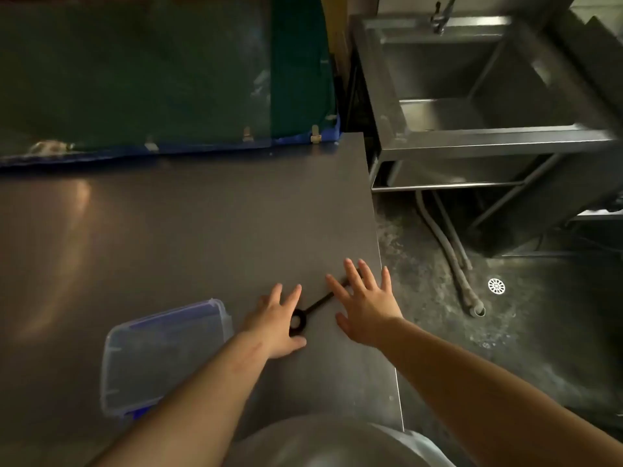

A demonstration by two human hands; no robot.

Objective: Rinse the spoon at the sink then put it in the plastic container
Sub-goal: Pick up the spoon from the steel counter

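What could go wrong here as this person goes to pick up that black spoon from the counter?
The spoon lies flat near the counter's right edge, so a fumbled pickup by the right hand or left hand might nudge it onto the floor. The sink stands apart across a gap, so it could also drop on the way. The plastic container appears to have its lid on, which would block putting the spoon in.

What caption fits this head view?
Both open hands, left and right, hover over a black spoon beside the plastic container.
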